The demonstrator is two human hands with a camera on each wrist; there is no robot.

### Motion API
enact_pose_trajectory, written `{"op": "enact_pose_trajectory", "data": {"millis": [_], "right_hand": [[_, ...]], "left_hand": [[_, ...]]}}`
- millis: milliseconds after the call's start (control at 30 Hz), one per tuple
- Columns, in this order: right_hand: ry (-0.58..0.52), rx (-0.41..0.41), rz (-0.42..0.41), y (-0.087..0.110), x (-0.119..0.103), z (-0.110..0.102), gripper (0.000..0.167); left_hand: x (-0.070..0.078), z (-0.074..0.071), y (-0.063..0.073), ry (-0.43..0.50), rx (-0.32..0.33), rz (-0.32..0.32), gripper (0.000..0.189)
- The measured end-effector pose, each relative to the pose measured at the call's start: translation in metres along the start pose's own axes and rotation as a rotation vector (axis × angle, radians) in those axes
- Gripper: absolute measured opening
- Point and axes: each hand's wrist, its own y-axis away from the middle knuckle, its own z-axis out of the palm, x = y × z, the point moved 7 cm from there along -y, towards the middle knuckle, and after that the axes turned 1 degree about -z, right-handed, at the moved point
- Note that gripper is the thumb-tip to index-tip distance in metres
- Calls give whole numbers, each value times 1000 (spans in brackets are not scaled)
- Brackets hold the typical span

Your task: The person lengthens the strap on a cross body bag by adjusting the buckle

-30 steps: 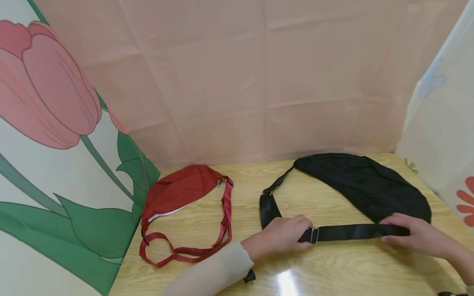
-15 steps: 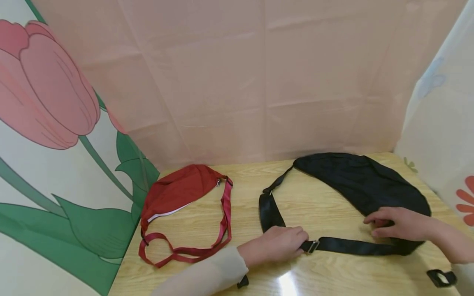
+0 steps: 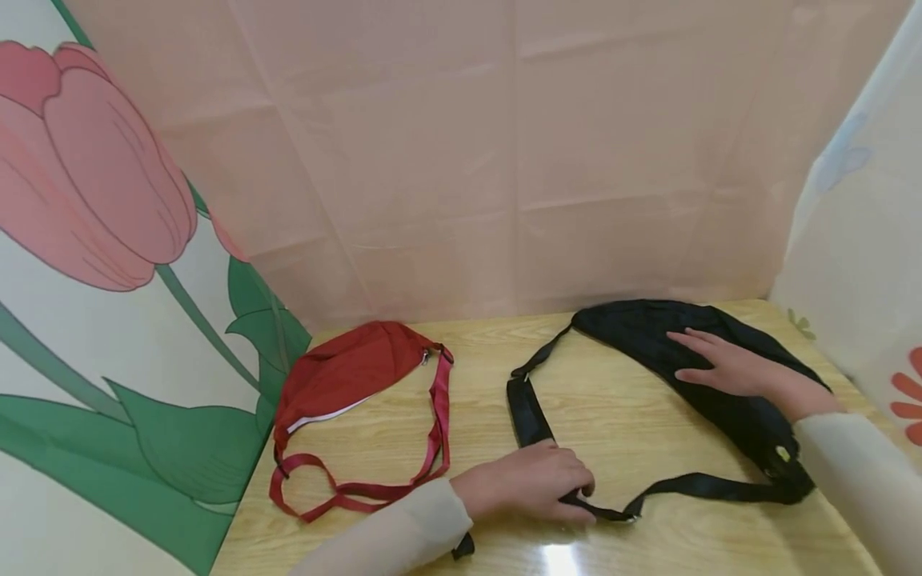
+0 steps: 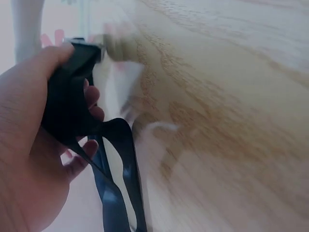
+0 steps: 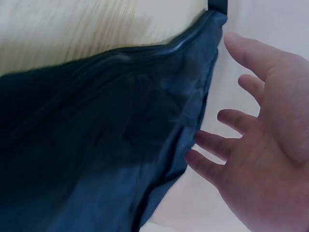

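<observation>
A black sling bag (image 3: 630, 324) lies at the back right of the table in the head view, its strap (image 3: 702, 486) looping toward the front. My left hand (image 3: 529, 484) grips this strap near its metal slider (image 3: 631, 518); fingers and thumb wrap the webbing in the left wrist view. Over the bag is my right hand (image 3: 742, 370), its fingers spread and holding nothing. In the right wrist view the same hand (image 5: 270, 121) is beside the bag's edge, and the bag's zipper (image 5: 149, 53) shows. Whether the fingertips touch the fabric, I cannot tell.
A red waist bag (image 3: 353, 364) with a looped red strap (image 3: 439, 432) lies left on the wooden table (image 3: 475, 384). Behind stands a pinkish cloth backdrop (image 3: 504, 176). A tulip-printed panel (image 3: 209, 376) borders the left, a pale panel (image 3: 857, 264) the right.
My right hand has let go of the strap and moved up and left over the black bag. The strap has gone slack. My left hand, still gripping it, has shifted slightly toward the front.
</observation>
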Motion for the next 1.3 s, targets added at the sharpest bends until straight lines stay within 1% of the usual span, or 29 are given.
{"op": "enact_pose_trajectory", "data": {"millis": [67, 100, 133, 200, 267, 300, 333, 367, 400, 433, 500, 567, 600, 667, 733, 833, 900, 1000, 1067, 1100, 1200, 1300], "right_hand": [[-12, -19, 19, -9, 4, 4, 85], [-14, -27, 25, -13, 6, 6, 85], [-15, -32, 26, -17, 8, 8, 85], [-14, -39, 32, -24, 10, 10, 85], [-9, -44, 40, -29, 11, 12, 85], [-7, -45, 45, -32, 12, 13, 85], [-2, -43, 47, -35, 12, 13, 85], [9, -44, 55, -37, 14, 14, 86], [21, -45, 62, -39, 15, 15, 86], [28, -46, 69, -41, 16, 15, 86], [43, -52, 82, -45, 20, 17, 85], [58, -62, 94, -48, 24, 21, 85], [60, -69, 96, -50, 25, 22, 85], [62, -84, 102, -53, 28, 26, 85], [66, -98, 107, -56, 30, 30, 84], [65, -107, 111, -57, 31, 34, 82], [62, -108, 111, -57, 31, 35, 80], [58, -112, 107, -55, 30, 37, 77], [60, -119, 110, -53, 30, 37, 75], [64, -121, 111, -52, 31, 37, 74], [80, -121, 129, -48, 36, 34, 73], [98, -118, 143, -44, 47, 32, 74]], "left_hand": [[-3, 1, 2, 58, -2, -23, 36], [-5, 0, 3, 87, 10, -41, 37], [-8, -2, 5, 115, 34, -61, 38], [-14, -8, 8, 162, 114, -123, 41], [-25, -16, 13, 177, 230, -233, 44], [-31, -19, 16, 175, 288, -308, 46], [-38, -22, 20, 172, 338, -392, 49], [-45, -23, 24, 175, 371, -484, 54], [-51, -23, 28, 186, 389, -575, 60], [-57, -20, 31, 201, 389, -660, 66], [-67, -13, 34, 245, 346, -796, 79], [-73, -3, 34, 305, 276, -879, 90], [-74, 1, 32, 337, 242, -904, 93], [-76, 7, 27, 368, 178, -935, 98], [-75, 9, 21, 373, 127, -945, 99], [-72, 8, 12, 336, 68, -937, 98], [-68, 6, 9, 297, 33, -916, 93], [-65, 3, 6, 239, 6, -889, 79], [-64, 1, 7, 211, -4, -874, 71], [-64, 0, 8, 201, -8, -871, 70], [-65, -4, 12, 204, -7, -860, 66], [-66, -7, 16, 212, 10, -840, 63]]}}
